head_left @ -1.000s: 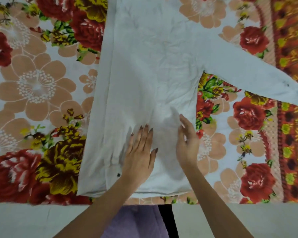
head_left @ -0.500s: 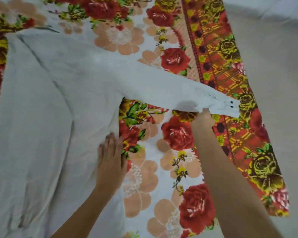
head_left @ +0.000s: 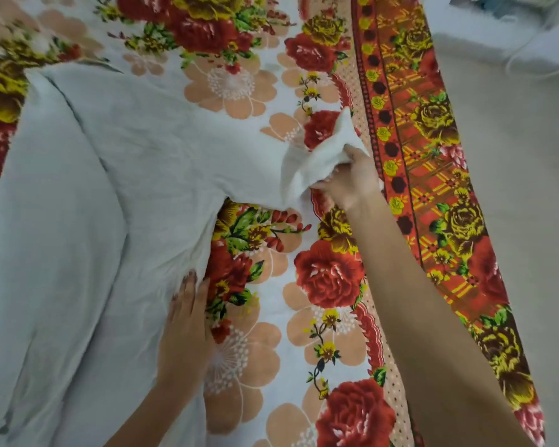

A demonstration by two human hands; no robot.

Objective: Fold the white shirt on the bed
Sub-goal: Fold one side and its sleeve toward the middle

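R hand (head_left: 349,180) grips the sleeve end (head_left: 317,156) of the white shirt (head_left: 110,188), fingers curled round bunched cloth. 0.5 s ago that sleeve lay flat w/ its cuff out over the red border (head_left: 426,156); now it's lifted & drawn back off it. L hand (head_left: 184,321) lies flat, fingers straight, pressing the shirt's side edge, same spot as before. Shirt body is spread on the floral bedsheet (head_left: 329,275), frame left.
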